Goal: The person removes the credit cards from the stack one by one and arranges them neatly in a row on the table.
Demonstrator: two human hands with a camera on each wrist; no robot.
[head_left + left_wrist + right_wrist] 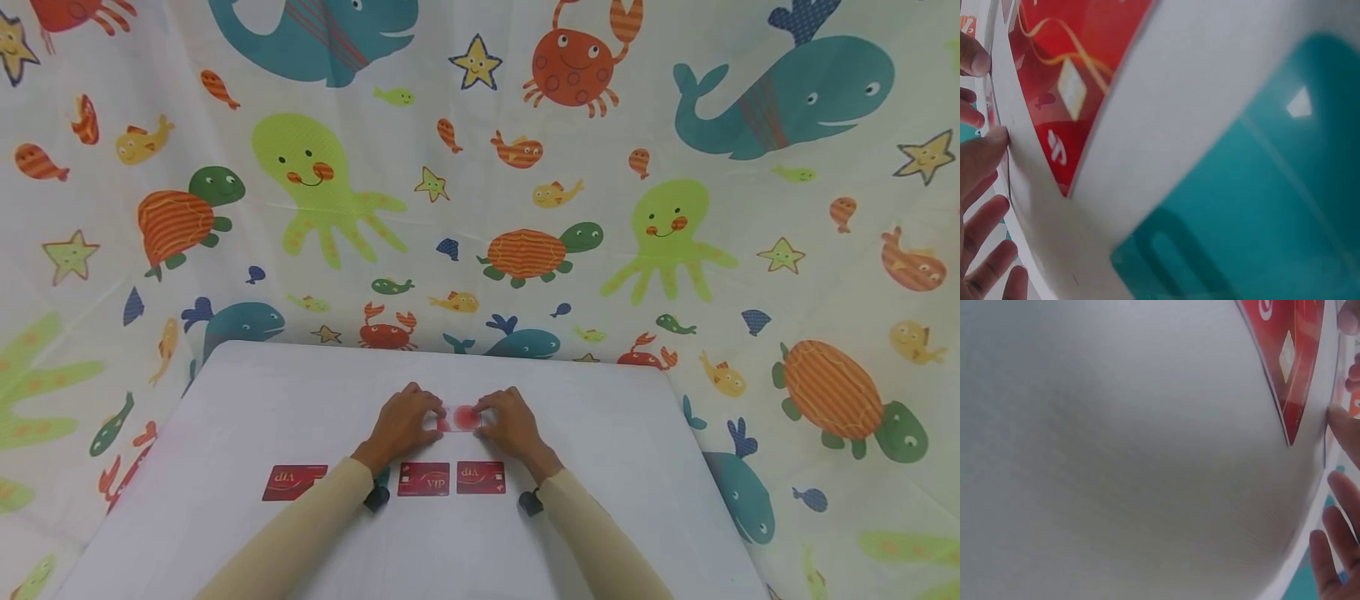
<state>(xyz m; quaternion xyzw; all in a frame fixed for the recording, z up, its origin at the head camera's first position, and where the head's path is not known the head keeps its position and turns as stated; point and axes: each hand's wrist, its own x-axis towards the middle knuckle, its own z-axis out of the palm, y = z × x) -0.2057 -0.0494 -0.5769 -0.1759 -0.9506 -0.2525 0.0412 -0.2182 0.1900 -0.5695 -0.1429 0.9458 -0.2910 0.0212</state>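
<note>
A pale card with a red round mark (pixel 467 418) lies between both hands on the white table, in the head view. Its left end is pinched between the thumb and index finger of my left hand (pixel 405 425). At the right end, my right hand (pixel 512 425) holds it in the same way. Nearer to me lie two red VIP cards, a middle card (pixel 423 479) and a right card (pixel 481 477). The left wrist view shows a teal card (pixel 1260 187) close up, mostly hidden by the left wrist in the head view.
Another red VIP card (pixel 295 482) lies to the left, its corner covered by the left sleeve (pixel 315 517). The white table (pixel 615 450) ends at a curtain (pixel 465 208) printed with sea animals. Dark wrist cameras sit under both wrists.
</note>
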